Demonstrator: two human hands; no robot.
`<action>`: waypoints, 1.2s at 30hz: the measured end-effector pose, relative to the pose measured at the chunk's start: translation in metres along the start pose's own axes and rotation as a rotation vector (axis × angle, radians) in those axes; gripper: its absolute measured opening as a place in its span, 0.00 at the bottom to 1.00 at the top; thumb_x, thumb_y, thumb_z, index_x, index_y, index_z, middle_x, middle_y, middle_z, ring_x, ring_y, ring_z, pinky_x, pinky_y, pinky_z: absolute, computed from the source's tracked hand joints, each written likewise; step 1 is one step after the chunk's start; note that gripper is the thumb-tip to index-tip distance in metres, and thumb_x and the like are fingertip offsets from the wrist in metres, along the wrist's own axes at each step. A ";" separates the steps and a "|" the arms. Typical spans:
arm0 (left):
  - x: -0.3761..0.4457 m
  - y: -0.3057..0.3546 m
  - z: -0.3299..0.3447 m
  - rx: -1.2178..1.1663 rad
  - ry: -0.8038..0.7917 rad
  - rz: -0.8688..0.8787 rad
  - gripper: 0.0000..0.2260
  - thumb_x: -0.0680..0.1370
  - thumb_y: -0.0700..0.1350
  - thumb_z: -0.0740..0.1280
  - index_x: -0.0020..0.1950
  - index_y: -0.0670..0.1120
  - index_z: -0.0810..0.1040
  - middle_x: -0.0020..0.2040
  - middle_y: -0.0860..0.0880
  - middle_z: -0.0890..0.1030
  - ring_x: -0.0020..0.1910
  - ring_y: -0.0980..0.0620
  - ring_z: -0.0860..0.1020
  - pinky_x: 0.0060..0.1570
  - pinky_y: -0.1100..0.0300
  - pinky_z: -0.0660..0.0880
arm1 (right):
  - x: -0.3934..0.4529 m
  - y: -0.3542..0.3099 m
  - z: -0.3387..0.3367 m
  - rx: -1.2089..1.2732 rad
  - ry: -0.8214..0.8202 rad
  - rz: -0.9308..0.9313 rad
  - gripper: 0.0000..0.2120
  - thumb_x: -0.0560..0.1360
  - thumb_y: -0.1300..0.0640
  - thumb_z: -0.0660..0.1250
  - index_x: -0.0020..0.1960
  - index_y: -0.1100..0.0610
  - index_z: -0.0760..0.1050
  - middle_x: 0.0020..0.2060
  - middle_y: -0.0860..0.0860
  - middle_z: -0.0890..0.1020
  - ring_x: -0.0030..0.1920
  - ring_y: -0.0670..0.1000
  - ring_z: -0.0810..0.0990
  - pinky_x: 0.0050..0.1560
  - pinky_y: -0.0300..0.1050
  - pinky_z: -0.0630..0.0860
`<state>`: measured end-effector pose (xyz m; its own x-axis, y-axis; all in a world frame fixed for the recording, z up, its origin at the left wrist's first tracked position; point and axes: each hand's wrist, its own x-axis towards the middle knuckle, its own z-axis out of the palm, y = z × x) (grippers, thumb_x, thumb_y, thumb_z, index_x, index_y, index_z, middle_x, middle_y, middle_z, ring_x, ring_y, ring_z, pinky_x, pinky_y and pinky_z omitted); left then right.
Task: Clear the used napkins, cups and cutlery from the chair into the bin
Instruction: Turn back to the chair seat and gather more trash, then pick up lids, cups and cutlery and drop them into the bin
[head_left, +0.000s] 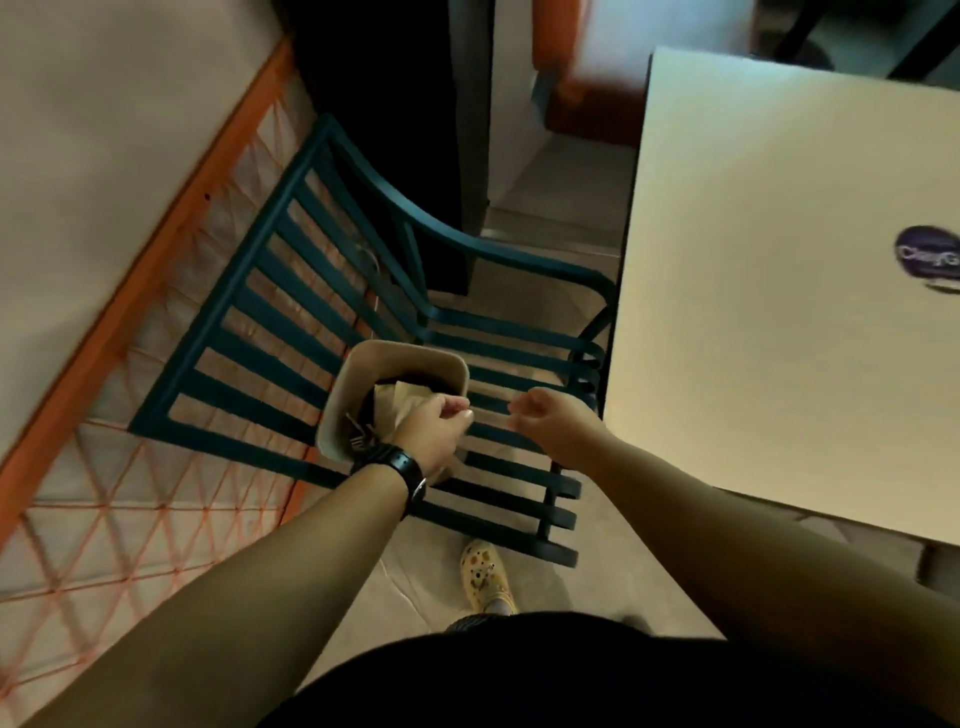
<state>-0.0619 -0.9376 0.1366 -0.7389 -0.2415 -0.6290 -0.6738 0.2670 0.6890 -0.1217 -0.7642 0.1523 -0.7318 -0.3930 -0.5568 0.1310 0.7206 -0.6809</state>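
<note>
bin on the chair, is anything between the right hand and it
Nothing visible does. The right hand hangs over bare chair slats just right of the bin, holding nothing. Only the left hand is at the rim, over the napkin.

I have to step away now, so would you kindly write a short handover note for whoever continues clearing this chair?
Left hand: grips the near rim of the beige rectangular plastic bin, which sits on the dark teal slatted chair.
Right hand: empty, fingers loosely curled, hovering over the seat slats.
In the bin: a crumpled brown paper napkin and what looks like dark plastic cutlery.
Done: the visible seat slats show no litter.
Left: I see no cups, so check the hidden bin interior and the seat under the bin.
</note>
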 end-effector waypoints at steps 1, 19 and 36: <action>-0.005 0.005 0.011 -0.013 -0.024 0.018 0.11 0.80 0.50 0.63 0.62 0.54 0.74 0.56 0.51 0.78 0.54 0.51 0.76 0.53 0.54 0.75 | -0.005 0.004 -0.006 0.040 -0.018 0.024 0.08 0.79 0.52 0.65 0.57 0.51 0.75 0.49 0.48 0.79 0.49 0.47 0.78 0.47 0.38 0.75; -0.111 0.109 0.318 0.298 -0.375 0.228 0.10 0.79 0.50 0.63 0.60 0.51 0.76 0.54 0.52 0.80 0.53 0.54 0.78 0.60 0.53 0.75 | -0.232 0.257 -0.144 0.414 0.391 0.293 0.11 0.78 0.49 0.66 0.58 0.52 0.77 0.49 0.51 0.82 0.48 0.49 0.81 0.45 0.42 0.76; -0.201 0.149 0.596 0.612 -0.738 0.320 0.11 0.79 0.47 0.63 0.61 0.47 0.76 0.56 0.48 0.80 0.50 0.53 0.78 0.47 0.60 0.72 | -0.420 0.473 -0.206 0.872 0.771 0.548 0.07 0.78 0.57 0.66 0.55 0.59 0.77 0.45 0.54 0.80 0.39 0.48 0.76 0.32 0.33 0.70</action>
<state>-0.0126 -0.2934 0.1513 -0.5594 0.5079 -0.6551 -0.1737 0.7010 0.6917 0.1099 -0.1402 0.1623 -0.6008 0.4755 -0.6426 0.7140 -0.0422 -0.6988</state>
